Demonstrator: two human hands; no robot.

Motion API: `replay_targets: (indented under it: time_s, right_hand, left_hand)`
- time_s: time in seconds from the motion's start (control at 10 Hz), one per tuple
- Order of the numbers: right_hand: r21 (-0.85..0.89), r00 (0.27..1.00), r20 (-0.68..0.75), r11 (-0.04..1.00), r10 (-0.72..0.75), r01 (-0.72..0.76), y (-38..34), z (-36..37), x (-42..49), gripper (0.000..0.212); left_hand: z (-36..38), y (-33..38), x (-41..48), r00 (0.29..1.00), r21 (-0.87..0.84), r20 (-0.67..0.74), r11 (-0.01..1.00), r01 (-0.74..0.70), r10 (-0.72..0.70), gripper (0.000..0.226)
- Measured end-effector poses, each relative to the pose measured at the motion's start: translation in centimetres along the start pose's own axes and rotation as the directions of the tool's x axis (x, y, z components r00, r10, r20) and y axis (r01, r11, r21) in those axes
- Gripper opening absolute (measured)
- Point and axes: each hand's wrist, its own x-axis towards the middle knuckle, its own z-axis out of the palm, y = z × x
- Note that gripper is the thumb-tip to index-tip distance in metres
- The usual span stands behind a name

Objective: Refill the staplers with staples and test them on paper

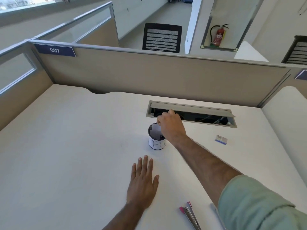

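A small black cup (157, 143) with a white label stands mid-desk, with folded white paper (156, 130) sticking out of it. My right hand (171, 127) is over the cup's right rim, fingers pinched on the top of the paper. My left hand (142, 181) lies flat and open on the desk, nearer to me than the cup. A pink and silver stapler (190, 214), swung open, lies at the near edge by my right sleeve. A small box of staples (221, 139) sits to the right of the cup.
The white desk (66, 155) is walled by beige partitions (149, 75). Behind the cup an open cable tray (191, 113) is sunk into the desk. A black chair (162, 38) stands beyond the partition.
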Motion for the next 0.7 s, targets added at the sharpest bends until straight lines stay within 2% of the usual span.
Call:
replay_targets:
  time_s: [0.2,0.4,0.6,0.7]
  right_hand:
    - [-0.052,0.996,0.071,0.997,-0.060,0.063,-0.3,1.6,0.1,0.022]
    - [0.041,0.989,0.118,0.996,-0.086,0.082,0.2,2.6,0.1,0.028]
    - [0.124,0.996,0.081,0.992,-0.034,0.023,0.9,2.6,-0.5,0.025]
    - [0.210,0.997,-0.008,0.975,0.075,-0.072,1.4,2.9,-3.0,0.017]
  left_hand:
    - [0.1,-0.1,0.1,1.000,0.009,0.007,1.000,-0.004,0.004,0.068]
    - [0.1,-0.1,0.2,1.000,0.024,0.012,1.000,-0.002,0.002,0.068]
    - [0.1,-0.4,0.2,1.000,0.010,0.010,1.000,0.012,-0.012,0.068]
    - [0.5,0.1,-0.2,1.000,-0.016,0.016,1.000,0.019,-0.019,0.069]
